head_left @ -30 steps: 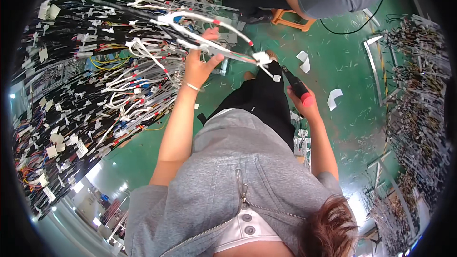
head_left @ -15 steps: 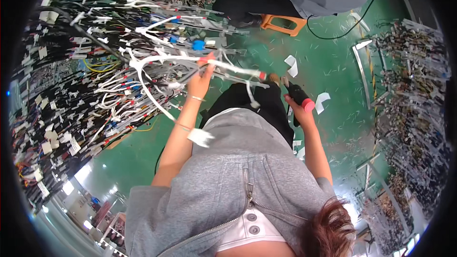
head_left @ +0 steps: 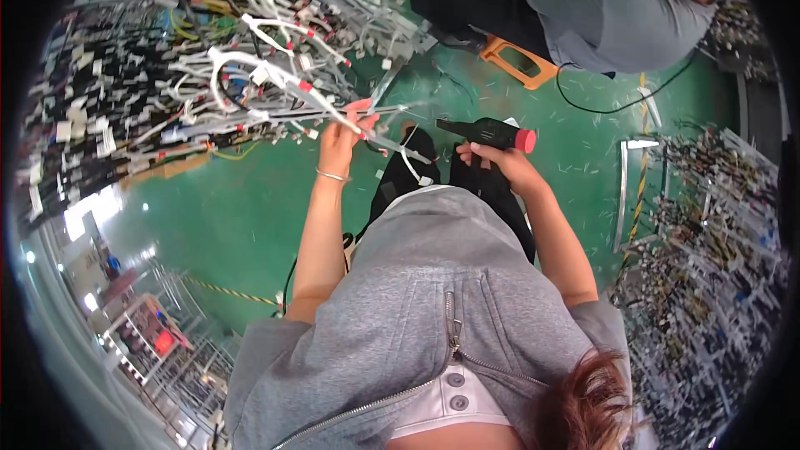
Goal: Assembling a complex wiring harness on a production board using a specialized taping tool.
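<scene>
My left hand (head_left: pixel 338 143) is closed around a branch of a wire harness (head_left: pixel 271 73), whose white wrapped legs carry red bands. Its free ends hang out past my fingers, toward my legs. In my right hand (head_left: pixel 512 168) is a black heat gun (head_left: pixel 487 131) with a red rear cap. The narrow nozzle faces left, toward the harness ends, with a gap between them. My right fingers wrap the handle, which is partly hidden.
A dense bank of hanging wires (head_left: pixel 125 75) fills the left side, another bank (head_left: pixel 692 283) the right. Ahead, a co-worker in grey (head_left: pixel 608 12) sits by an orange stool (head_left: pixel 518 62). A black cord (head_left: pixel 621 108) loops over the green floor (head_left: pixel 575 192), strewn with scraps.
The heat gun has swung left, its nozzle now facing the harness. My left hand has shifted slightly left and down, and the white harness legs have moved back toward the wire bank.
</scene>
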Motion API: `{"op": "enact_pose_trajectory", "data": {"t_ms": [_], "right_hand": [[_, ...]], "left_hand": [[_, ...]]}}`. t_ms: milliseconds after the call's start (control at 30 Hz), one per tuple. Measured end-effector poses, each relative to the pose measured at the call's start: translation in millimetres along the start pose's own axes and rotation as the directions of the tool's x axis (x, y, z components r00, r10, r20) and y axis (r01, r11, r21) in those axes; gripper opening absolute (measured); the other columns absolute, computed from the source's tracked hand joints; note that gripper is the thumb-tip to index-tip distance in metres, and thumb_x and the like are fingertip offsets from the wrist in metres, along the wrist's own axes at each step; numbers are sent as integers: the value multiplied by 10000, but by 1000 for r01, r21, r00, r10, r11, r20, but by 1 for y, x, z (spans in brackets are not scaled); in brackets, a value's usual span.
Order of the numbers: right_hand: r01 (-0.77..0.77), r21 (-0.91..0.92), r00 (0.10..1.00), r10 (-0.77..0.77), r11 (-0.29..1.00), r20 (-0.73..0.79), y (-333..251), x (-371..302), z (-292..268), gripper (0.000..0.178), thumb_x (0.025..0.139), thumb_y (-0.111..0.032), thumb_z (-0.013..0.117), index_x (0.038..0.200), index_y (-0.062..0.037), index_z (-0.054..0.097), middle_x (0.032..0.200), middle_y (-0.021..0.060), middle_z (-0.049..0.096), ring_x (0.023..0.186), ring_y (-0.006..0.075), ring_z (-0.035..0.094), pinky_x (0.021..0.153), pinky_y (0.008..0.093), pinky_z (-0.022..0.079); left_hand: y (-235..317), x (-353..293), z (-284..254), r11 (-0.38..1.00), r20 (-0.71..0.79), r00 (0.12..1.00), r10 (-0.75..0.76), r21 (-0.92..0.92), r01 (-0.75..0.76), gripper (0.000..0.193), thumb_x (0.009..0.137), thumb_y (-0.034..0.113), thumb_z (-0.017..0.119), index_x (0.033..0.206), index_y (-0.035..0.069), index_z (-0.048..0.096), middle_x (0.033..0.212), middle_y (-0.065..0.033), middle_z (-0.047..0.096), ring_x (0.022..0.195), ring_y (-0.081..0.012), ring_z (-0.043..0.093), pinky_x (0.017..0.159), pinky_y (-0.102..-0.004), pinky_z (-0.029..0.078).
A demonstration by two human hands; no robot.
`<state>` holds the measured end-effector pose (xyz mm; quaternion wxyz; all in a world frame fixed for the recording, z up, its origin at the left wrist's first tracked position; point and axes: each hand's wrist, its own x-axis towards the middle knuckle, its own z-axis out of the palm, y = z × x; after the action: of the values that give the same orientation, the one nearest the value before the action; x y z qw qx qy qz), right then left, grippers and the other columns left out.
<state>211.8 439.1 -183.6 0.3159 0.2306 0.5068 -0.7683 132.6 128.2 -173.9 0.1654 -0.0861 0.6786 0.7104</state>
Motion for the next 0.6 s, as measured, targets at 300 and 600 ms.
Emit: {"op": "enact_pose_trajectory", "data": {"t_ms": [300,600], "right_hand": [[1,159,993,-19,987,114,21,9,6,305,925,-154,615,1164,35,635,1120,124,681,1040,210,640,956,356,491],[142,48,983,-146,989,111,59,-10,-13,342,926,-147,610,1226,18,605,1160,106,665,1091,200,614,983,345,462]], "left_hand": [[1,-17,14,999,-5,1000,5,44,-5,401,1073,314,338,1258,12,526,1242,-174,624,1011,-240,675,926,-350,511],[0,-14,46,994,2,999,49,-93,-48,421,1072,341,339,1164,-12,548,1202,-199,633,990,-250,688,891,-350,536]]}}
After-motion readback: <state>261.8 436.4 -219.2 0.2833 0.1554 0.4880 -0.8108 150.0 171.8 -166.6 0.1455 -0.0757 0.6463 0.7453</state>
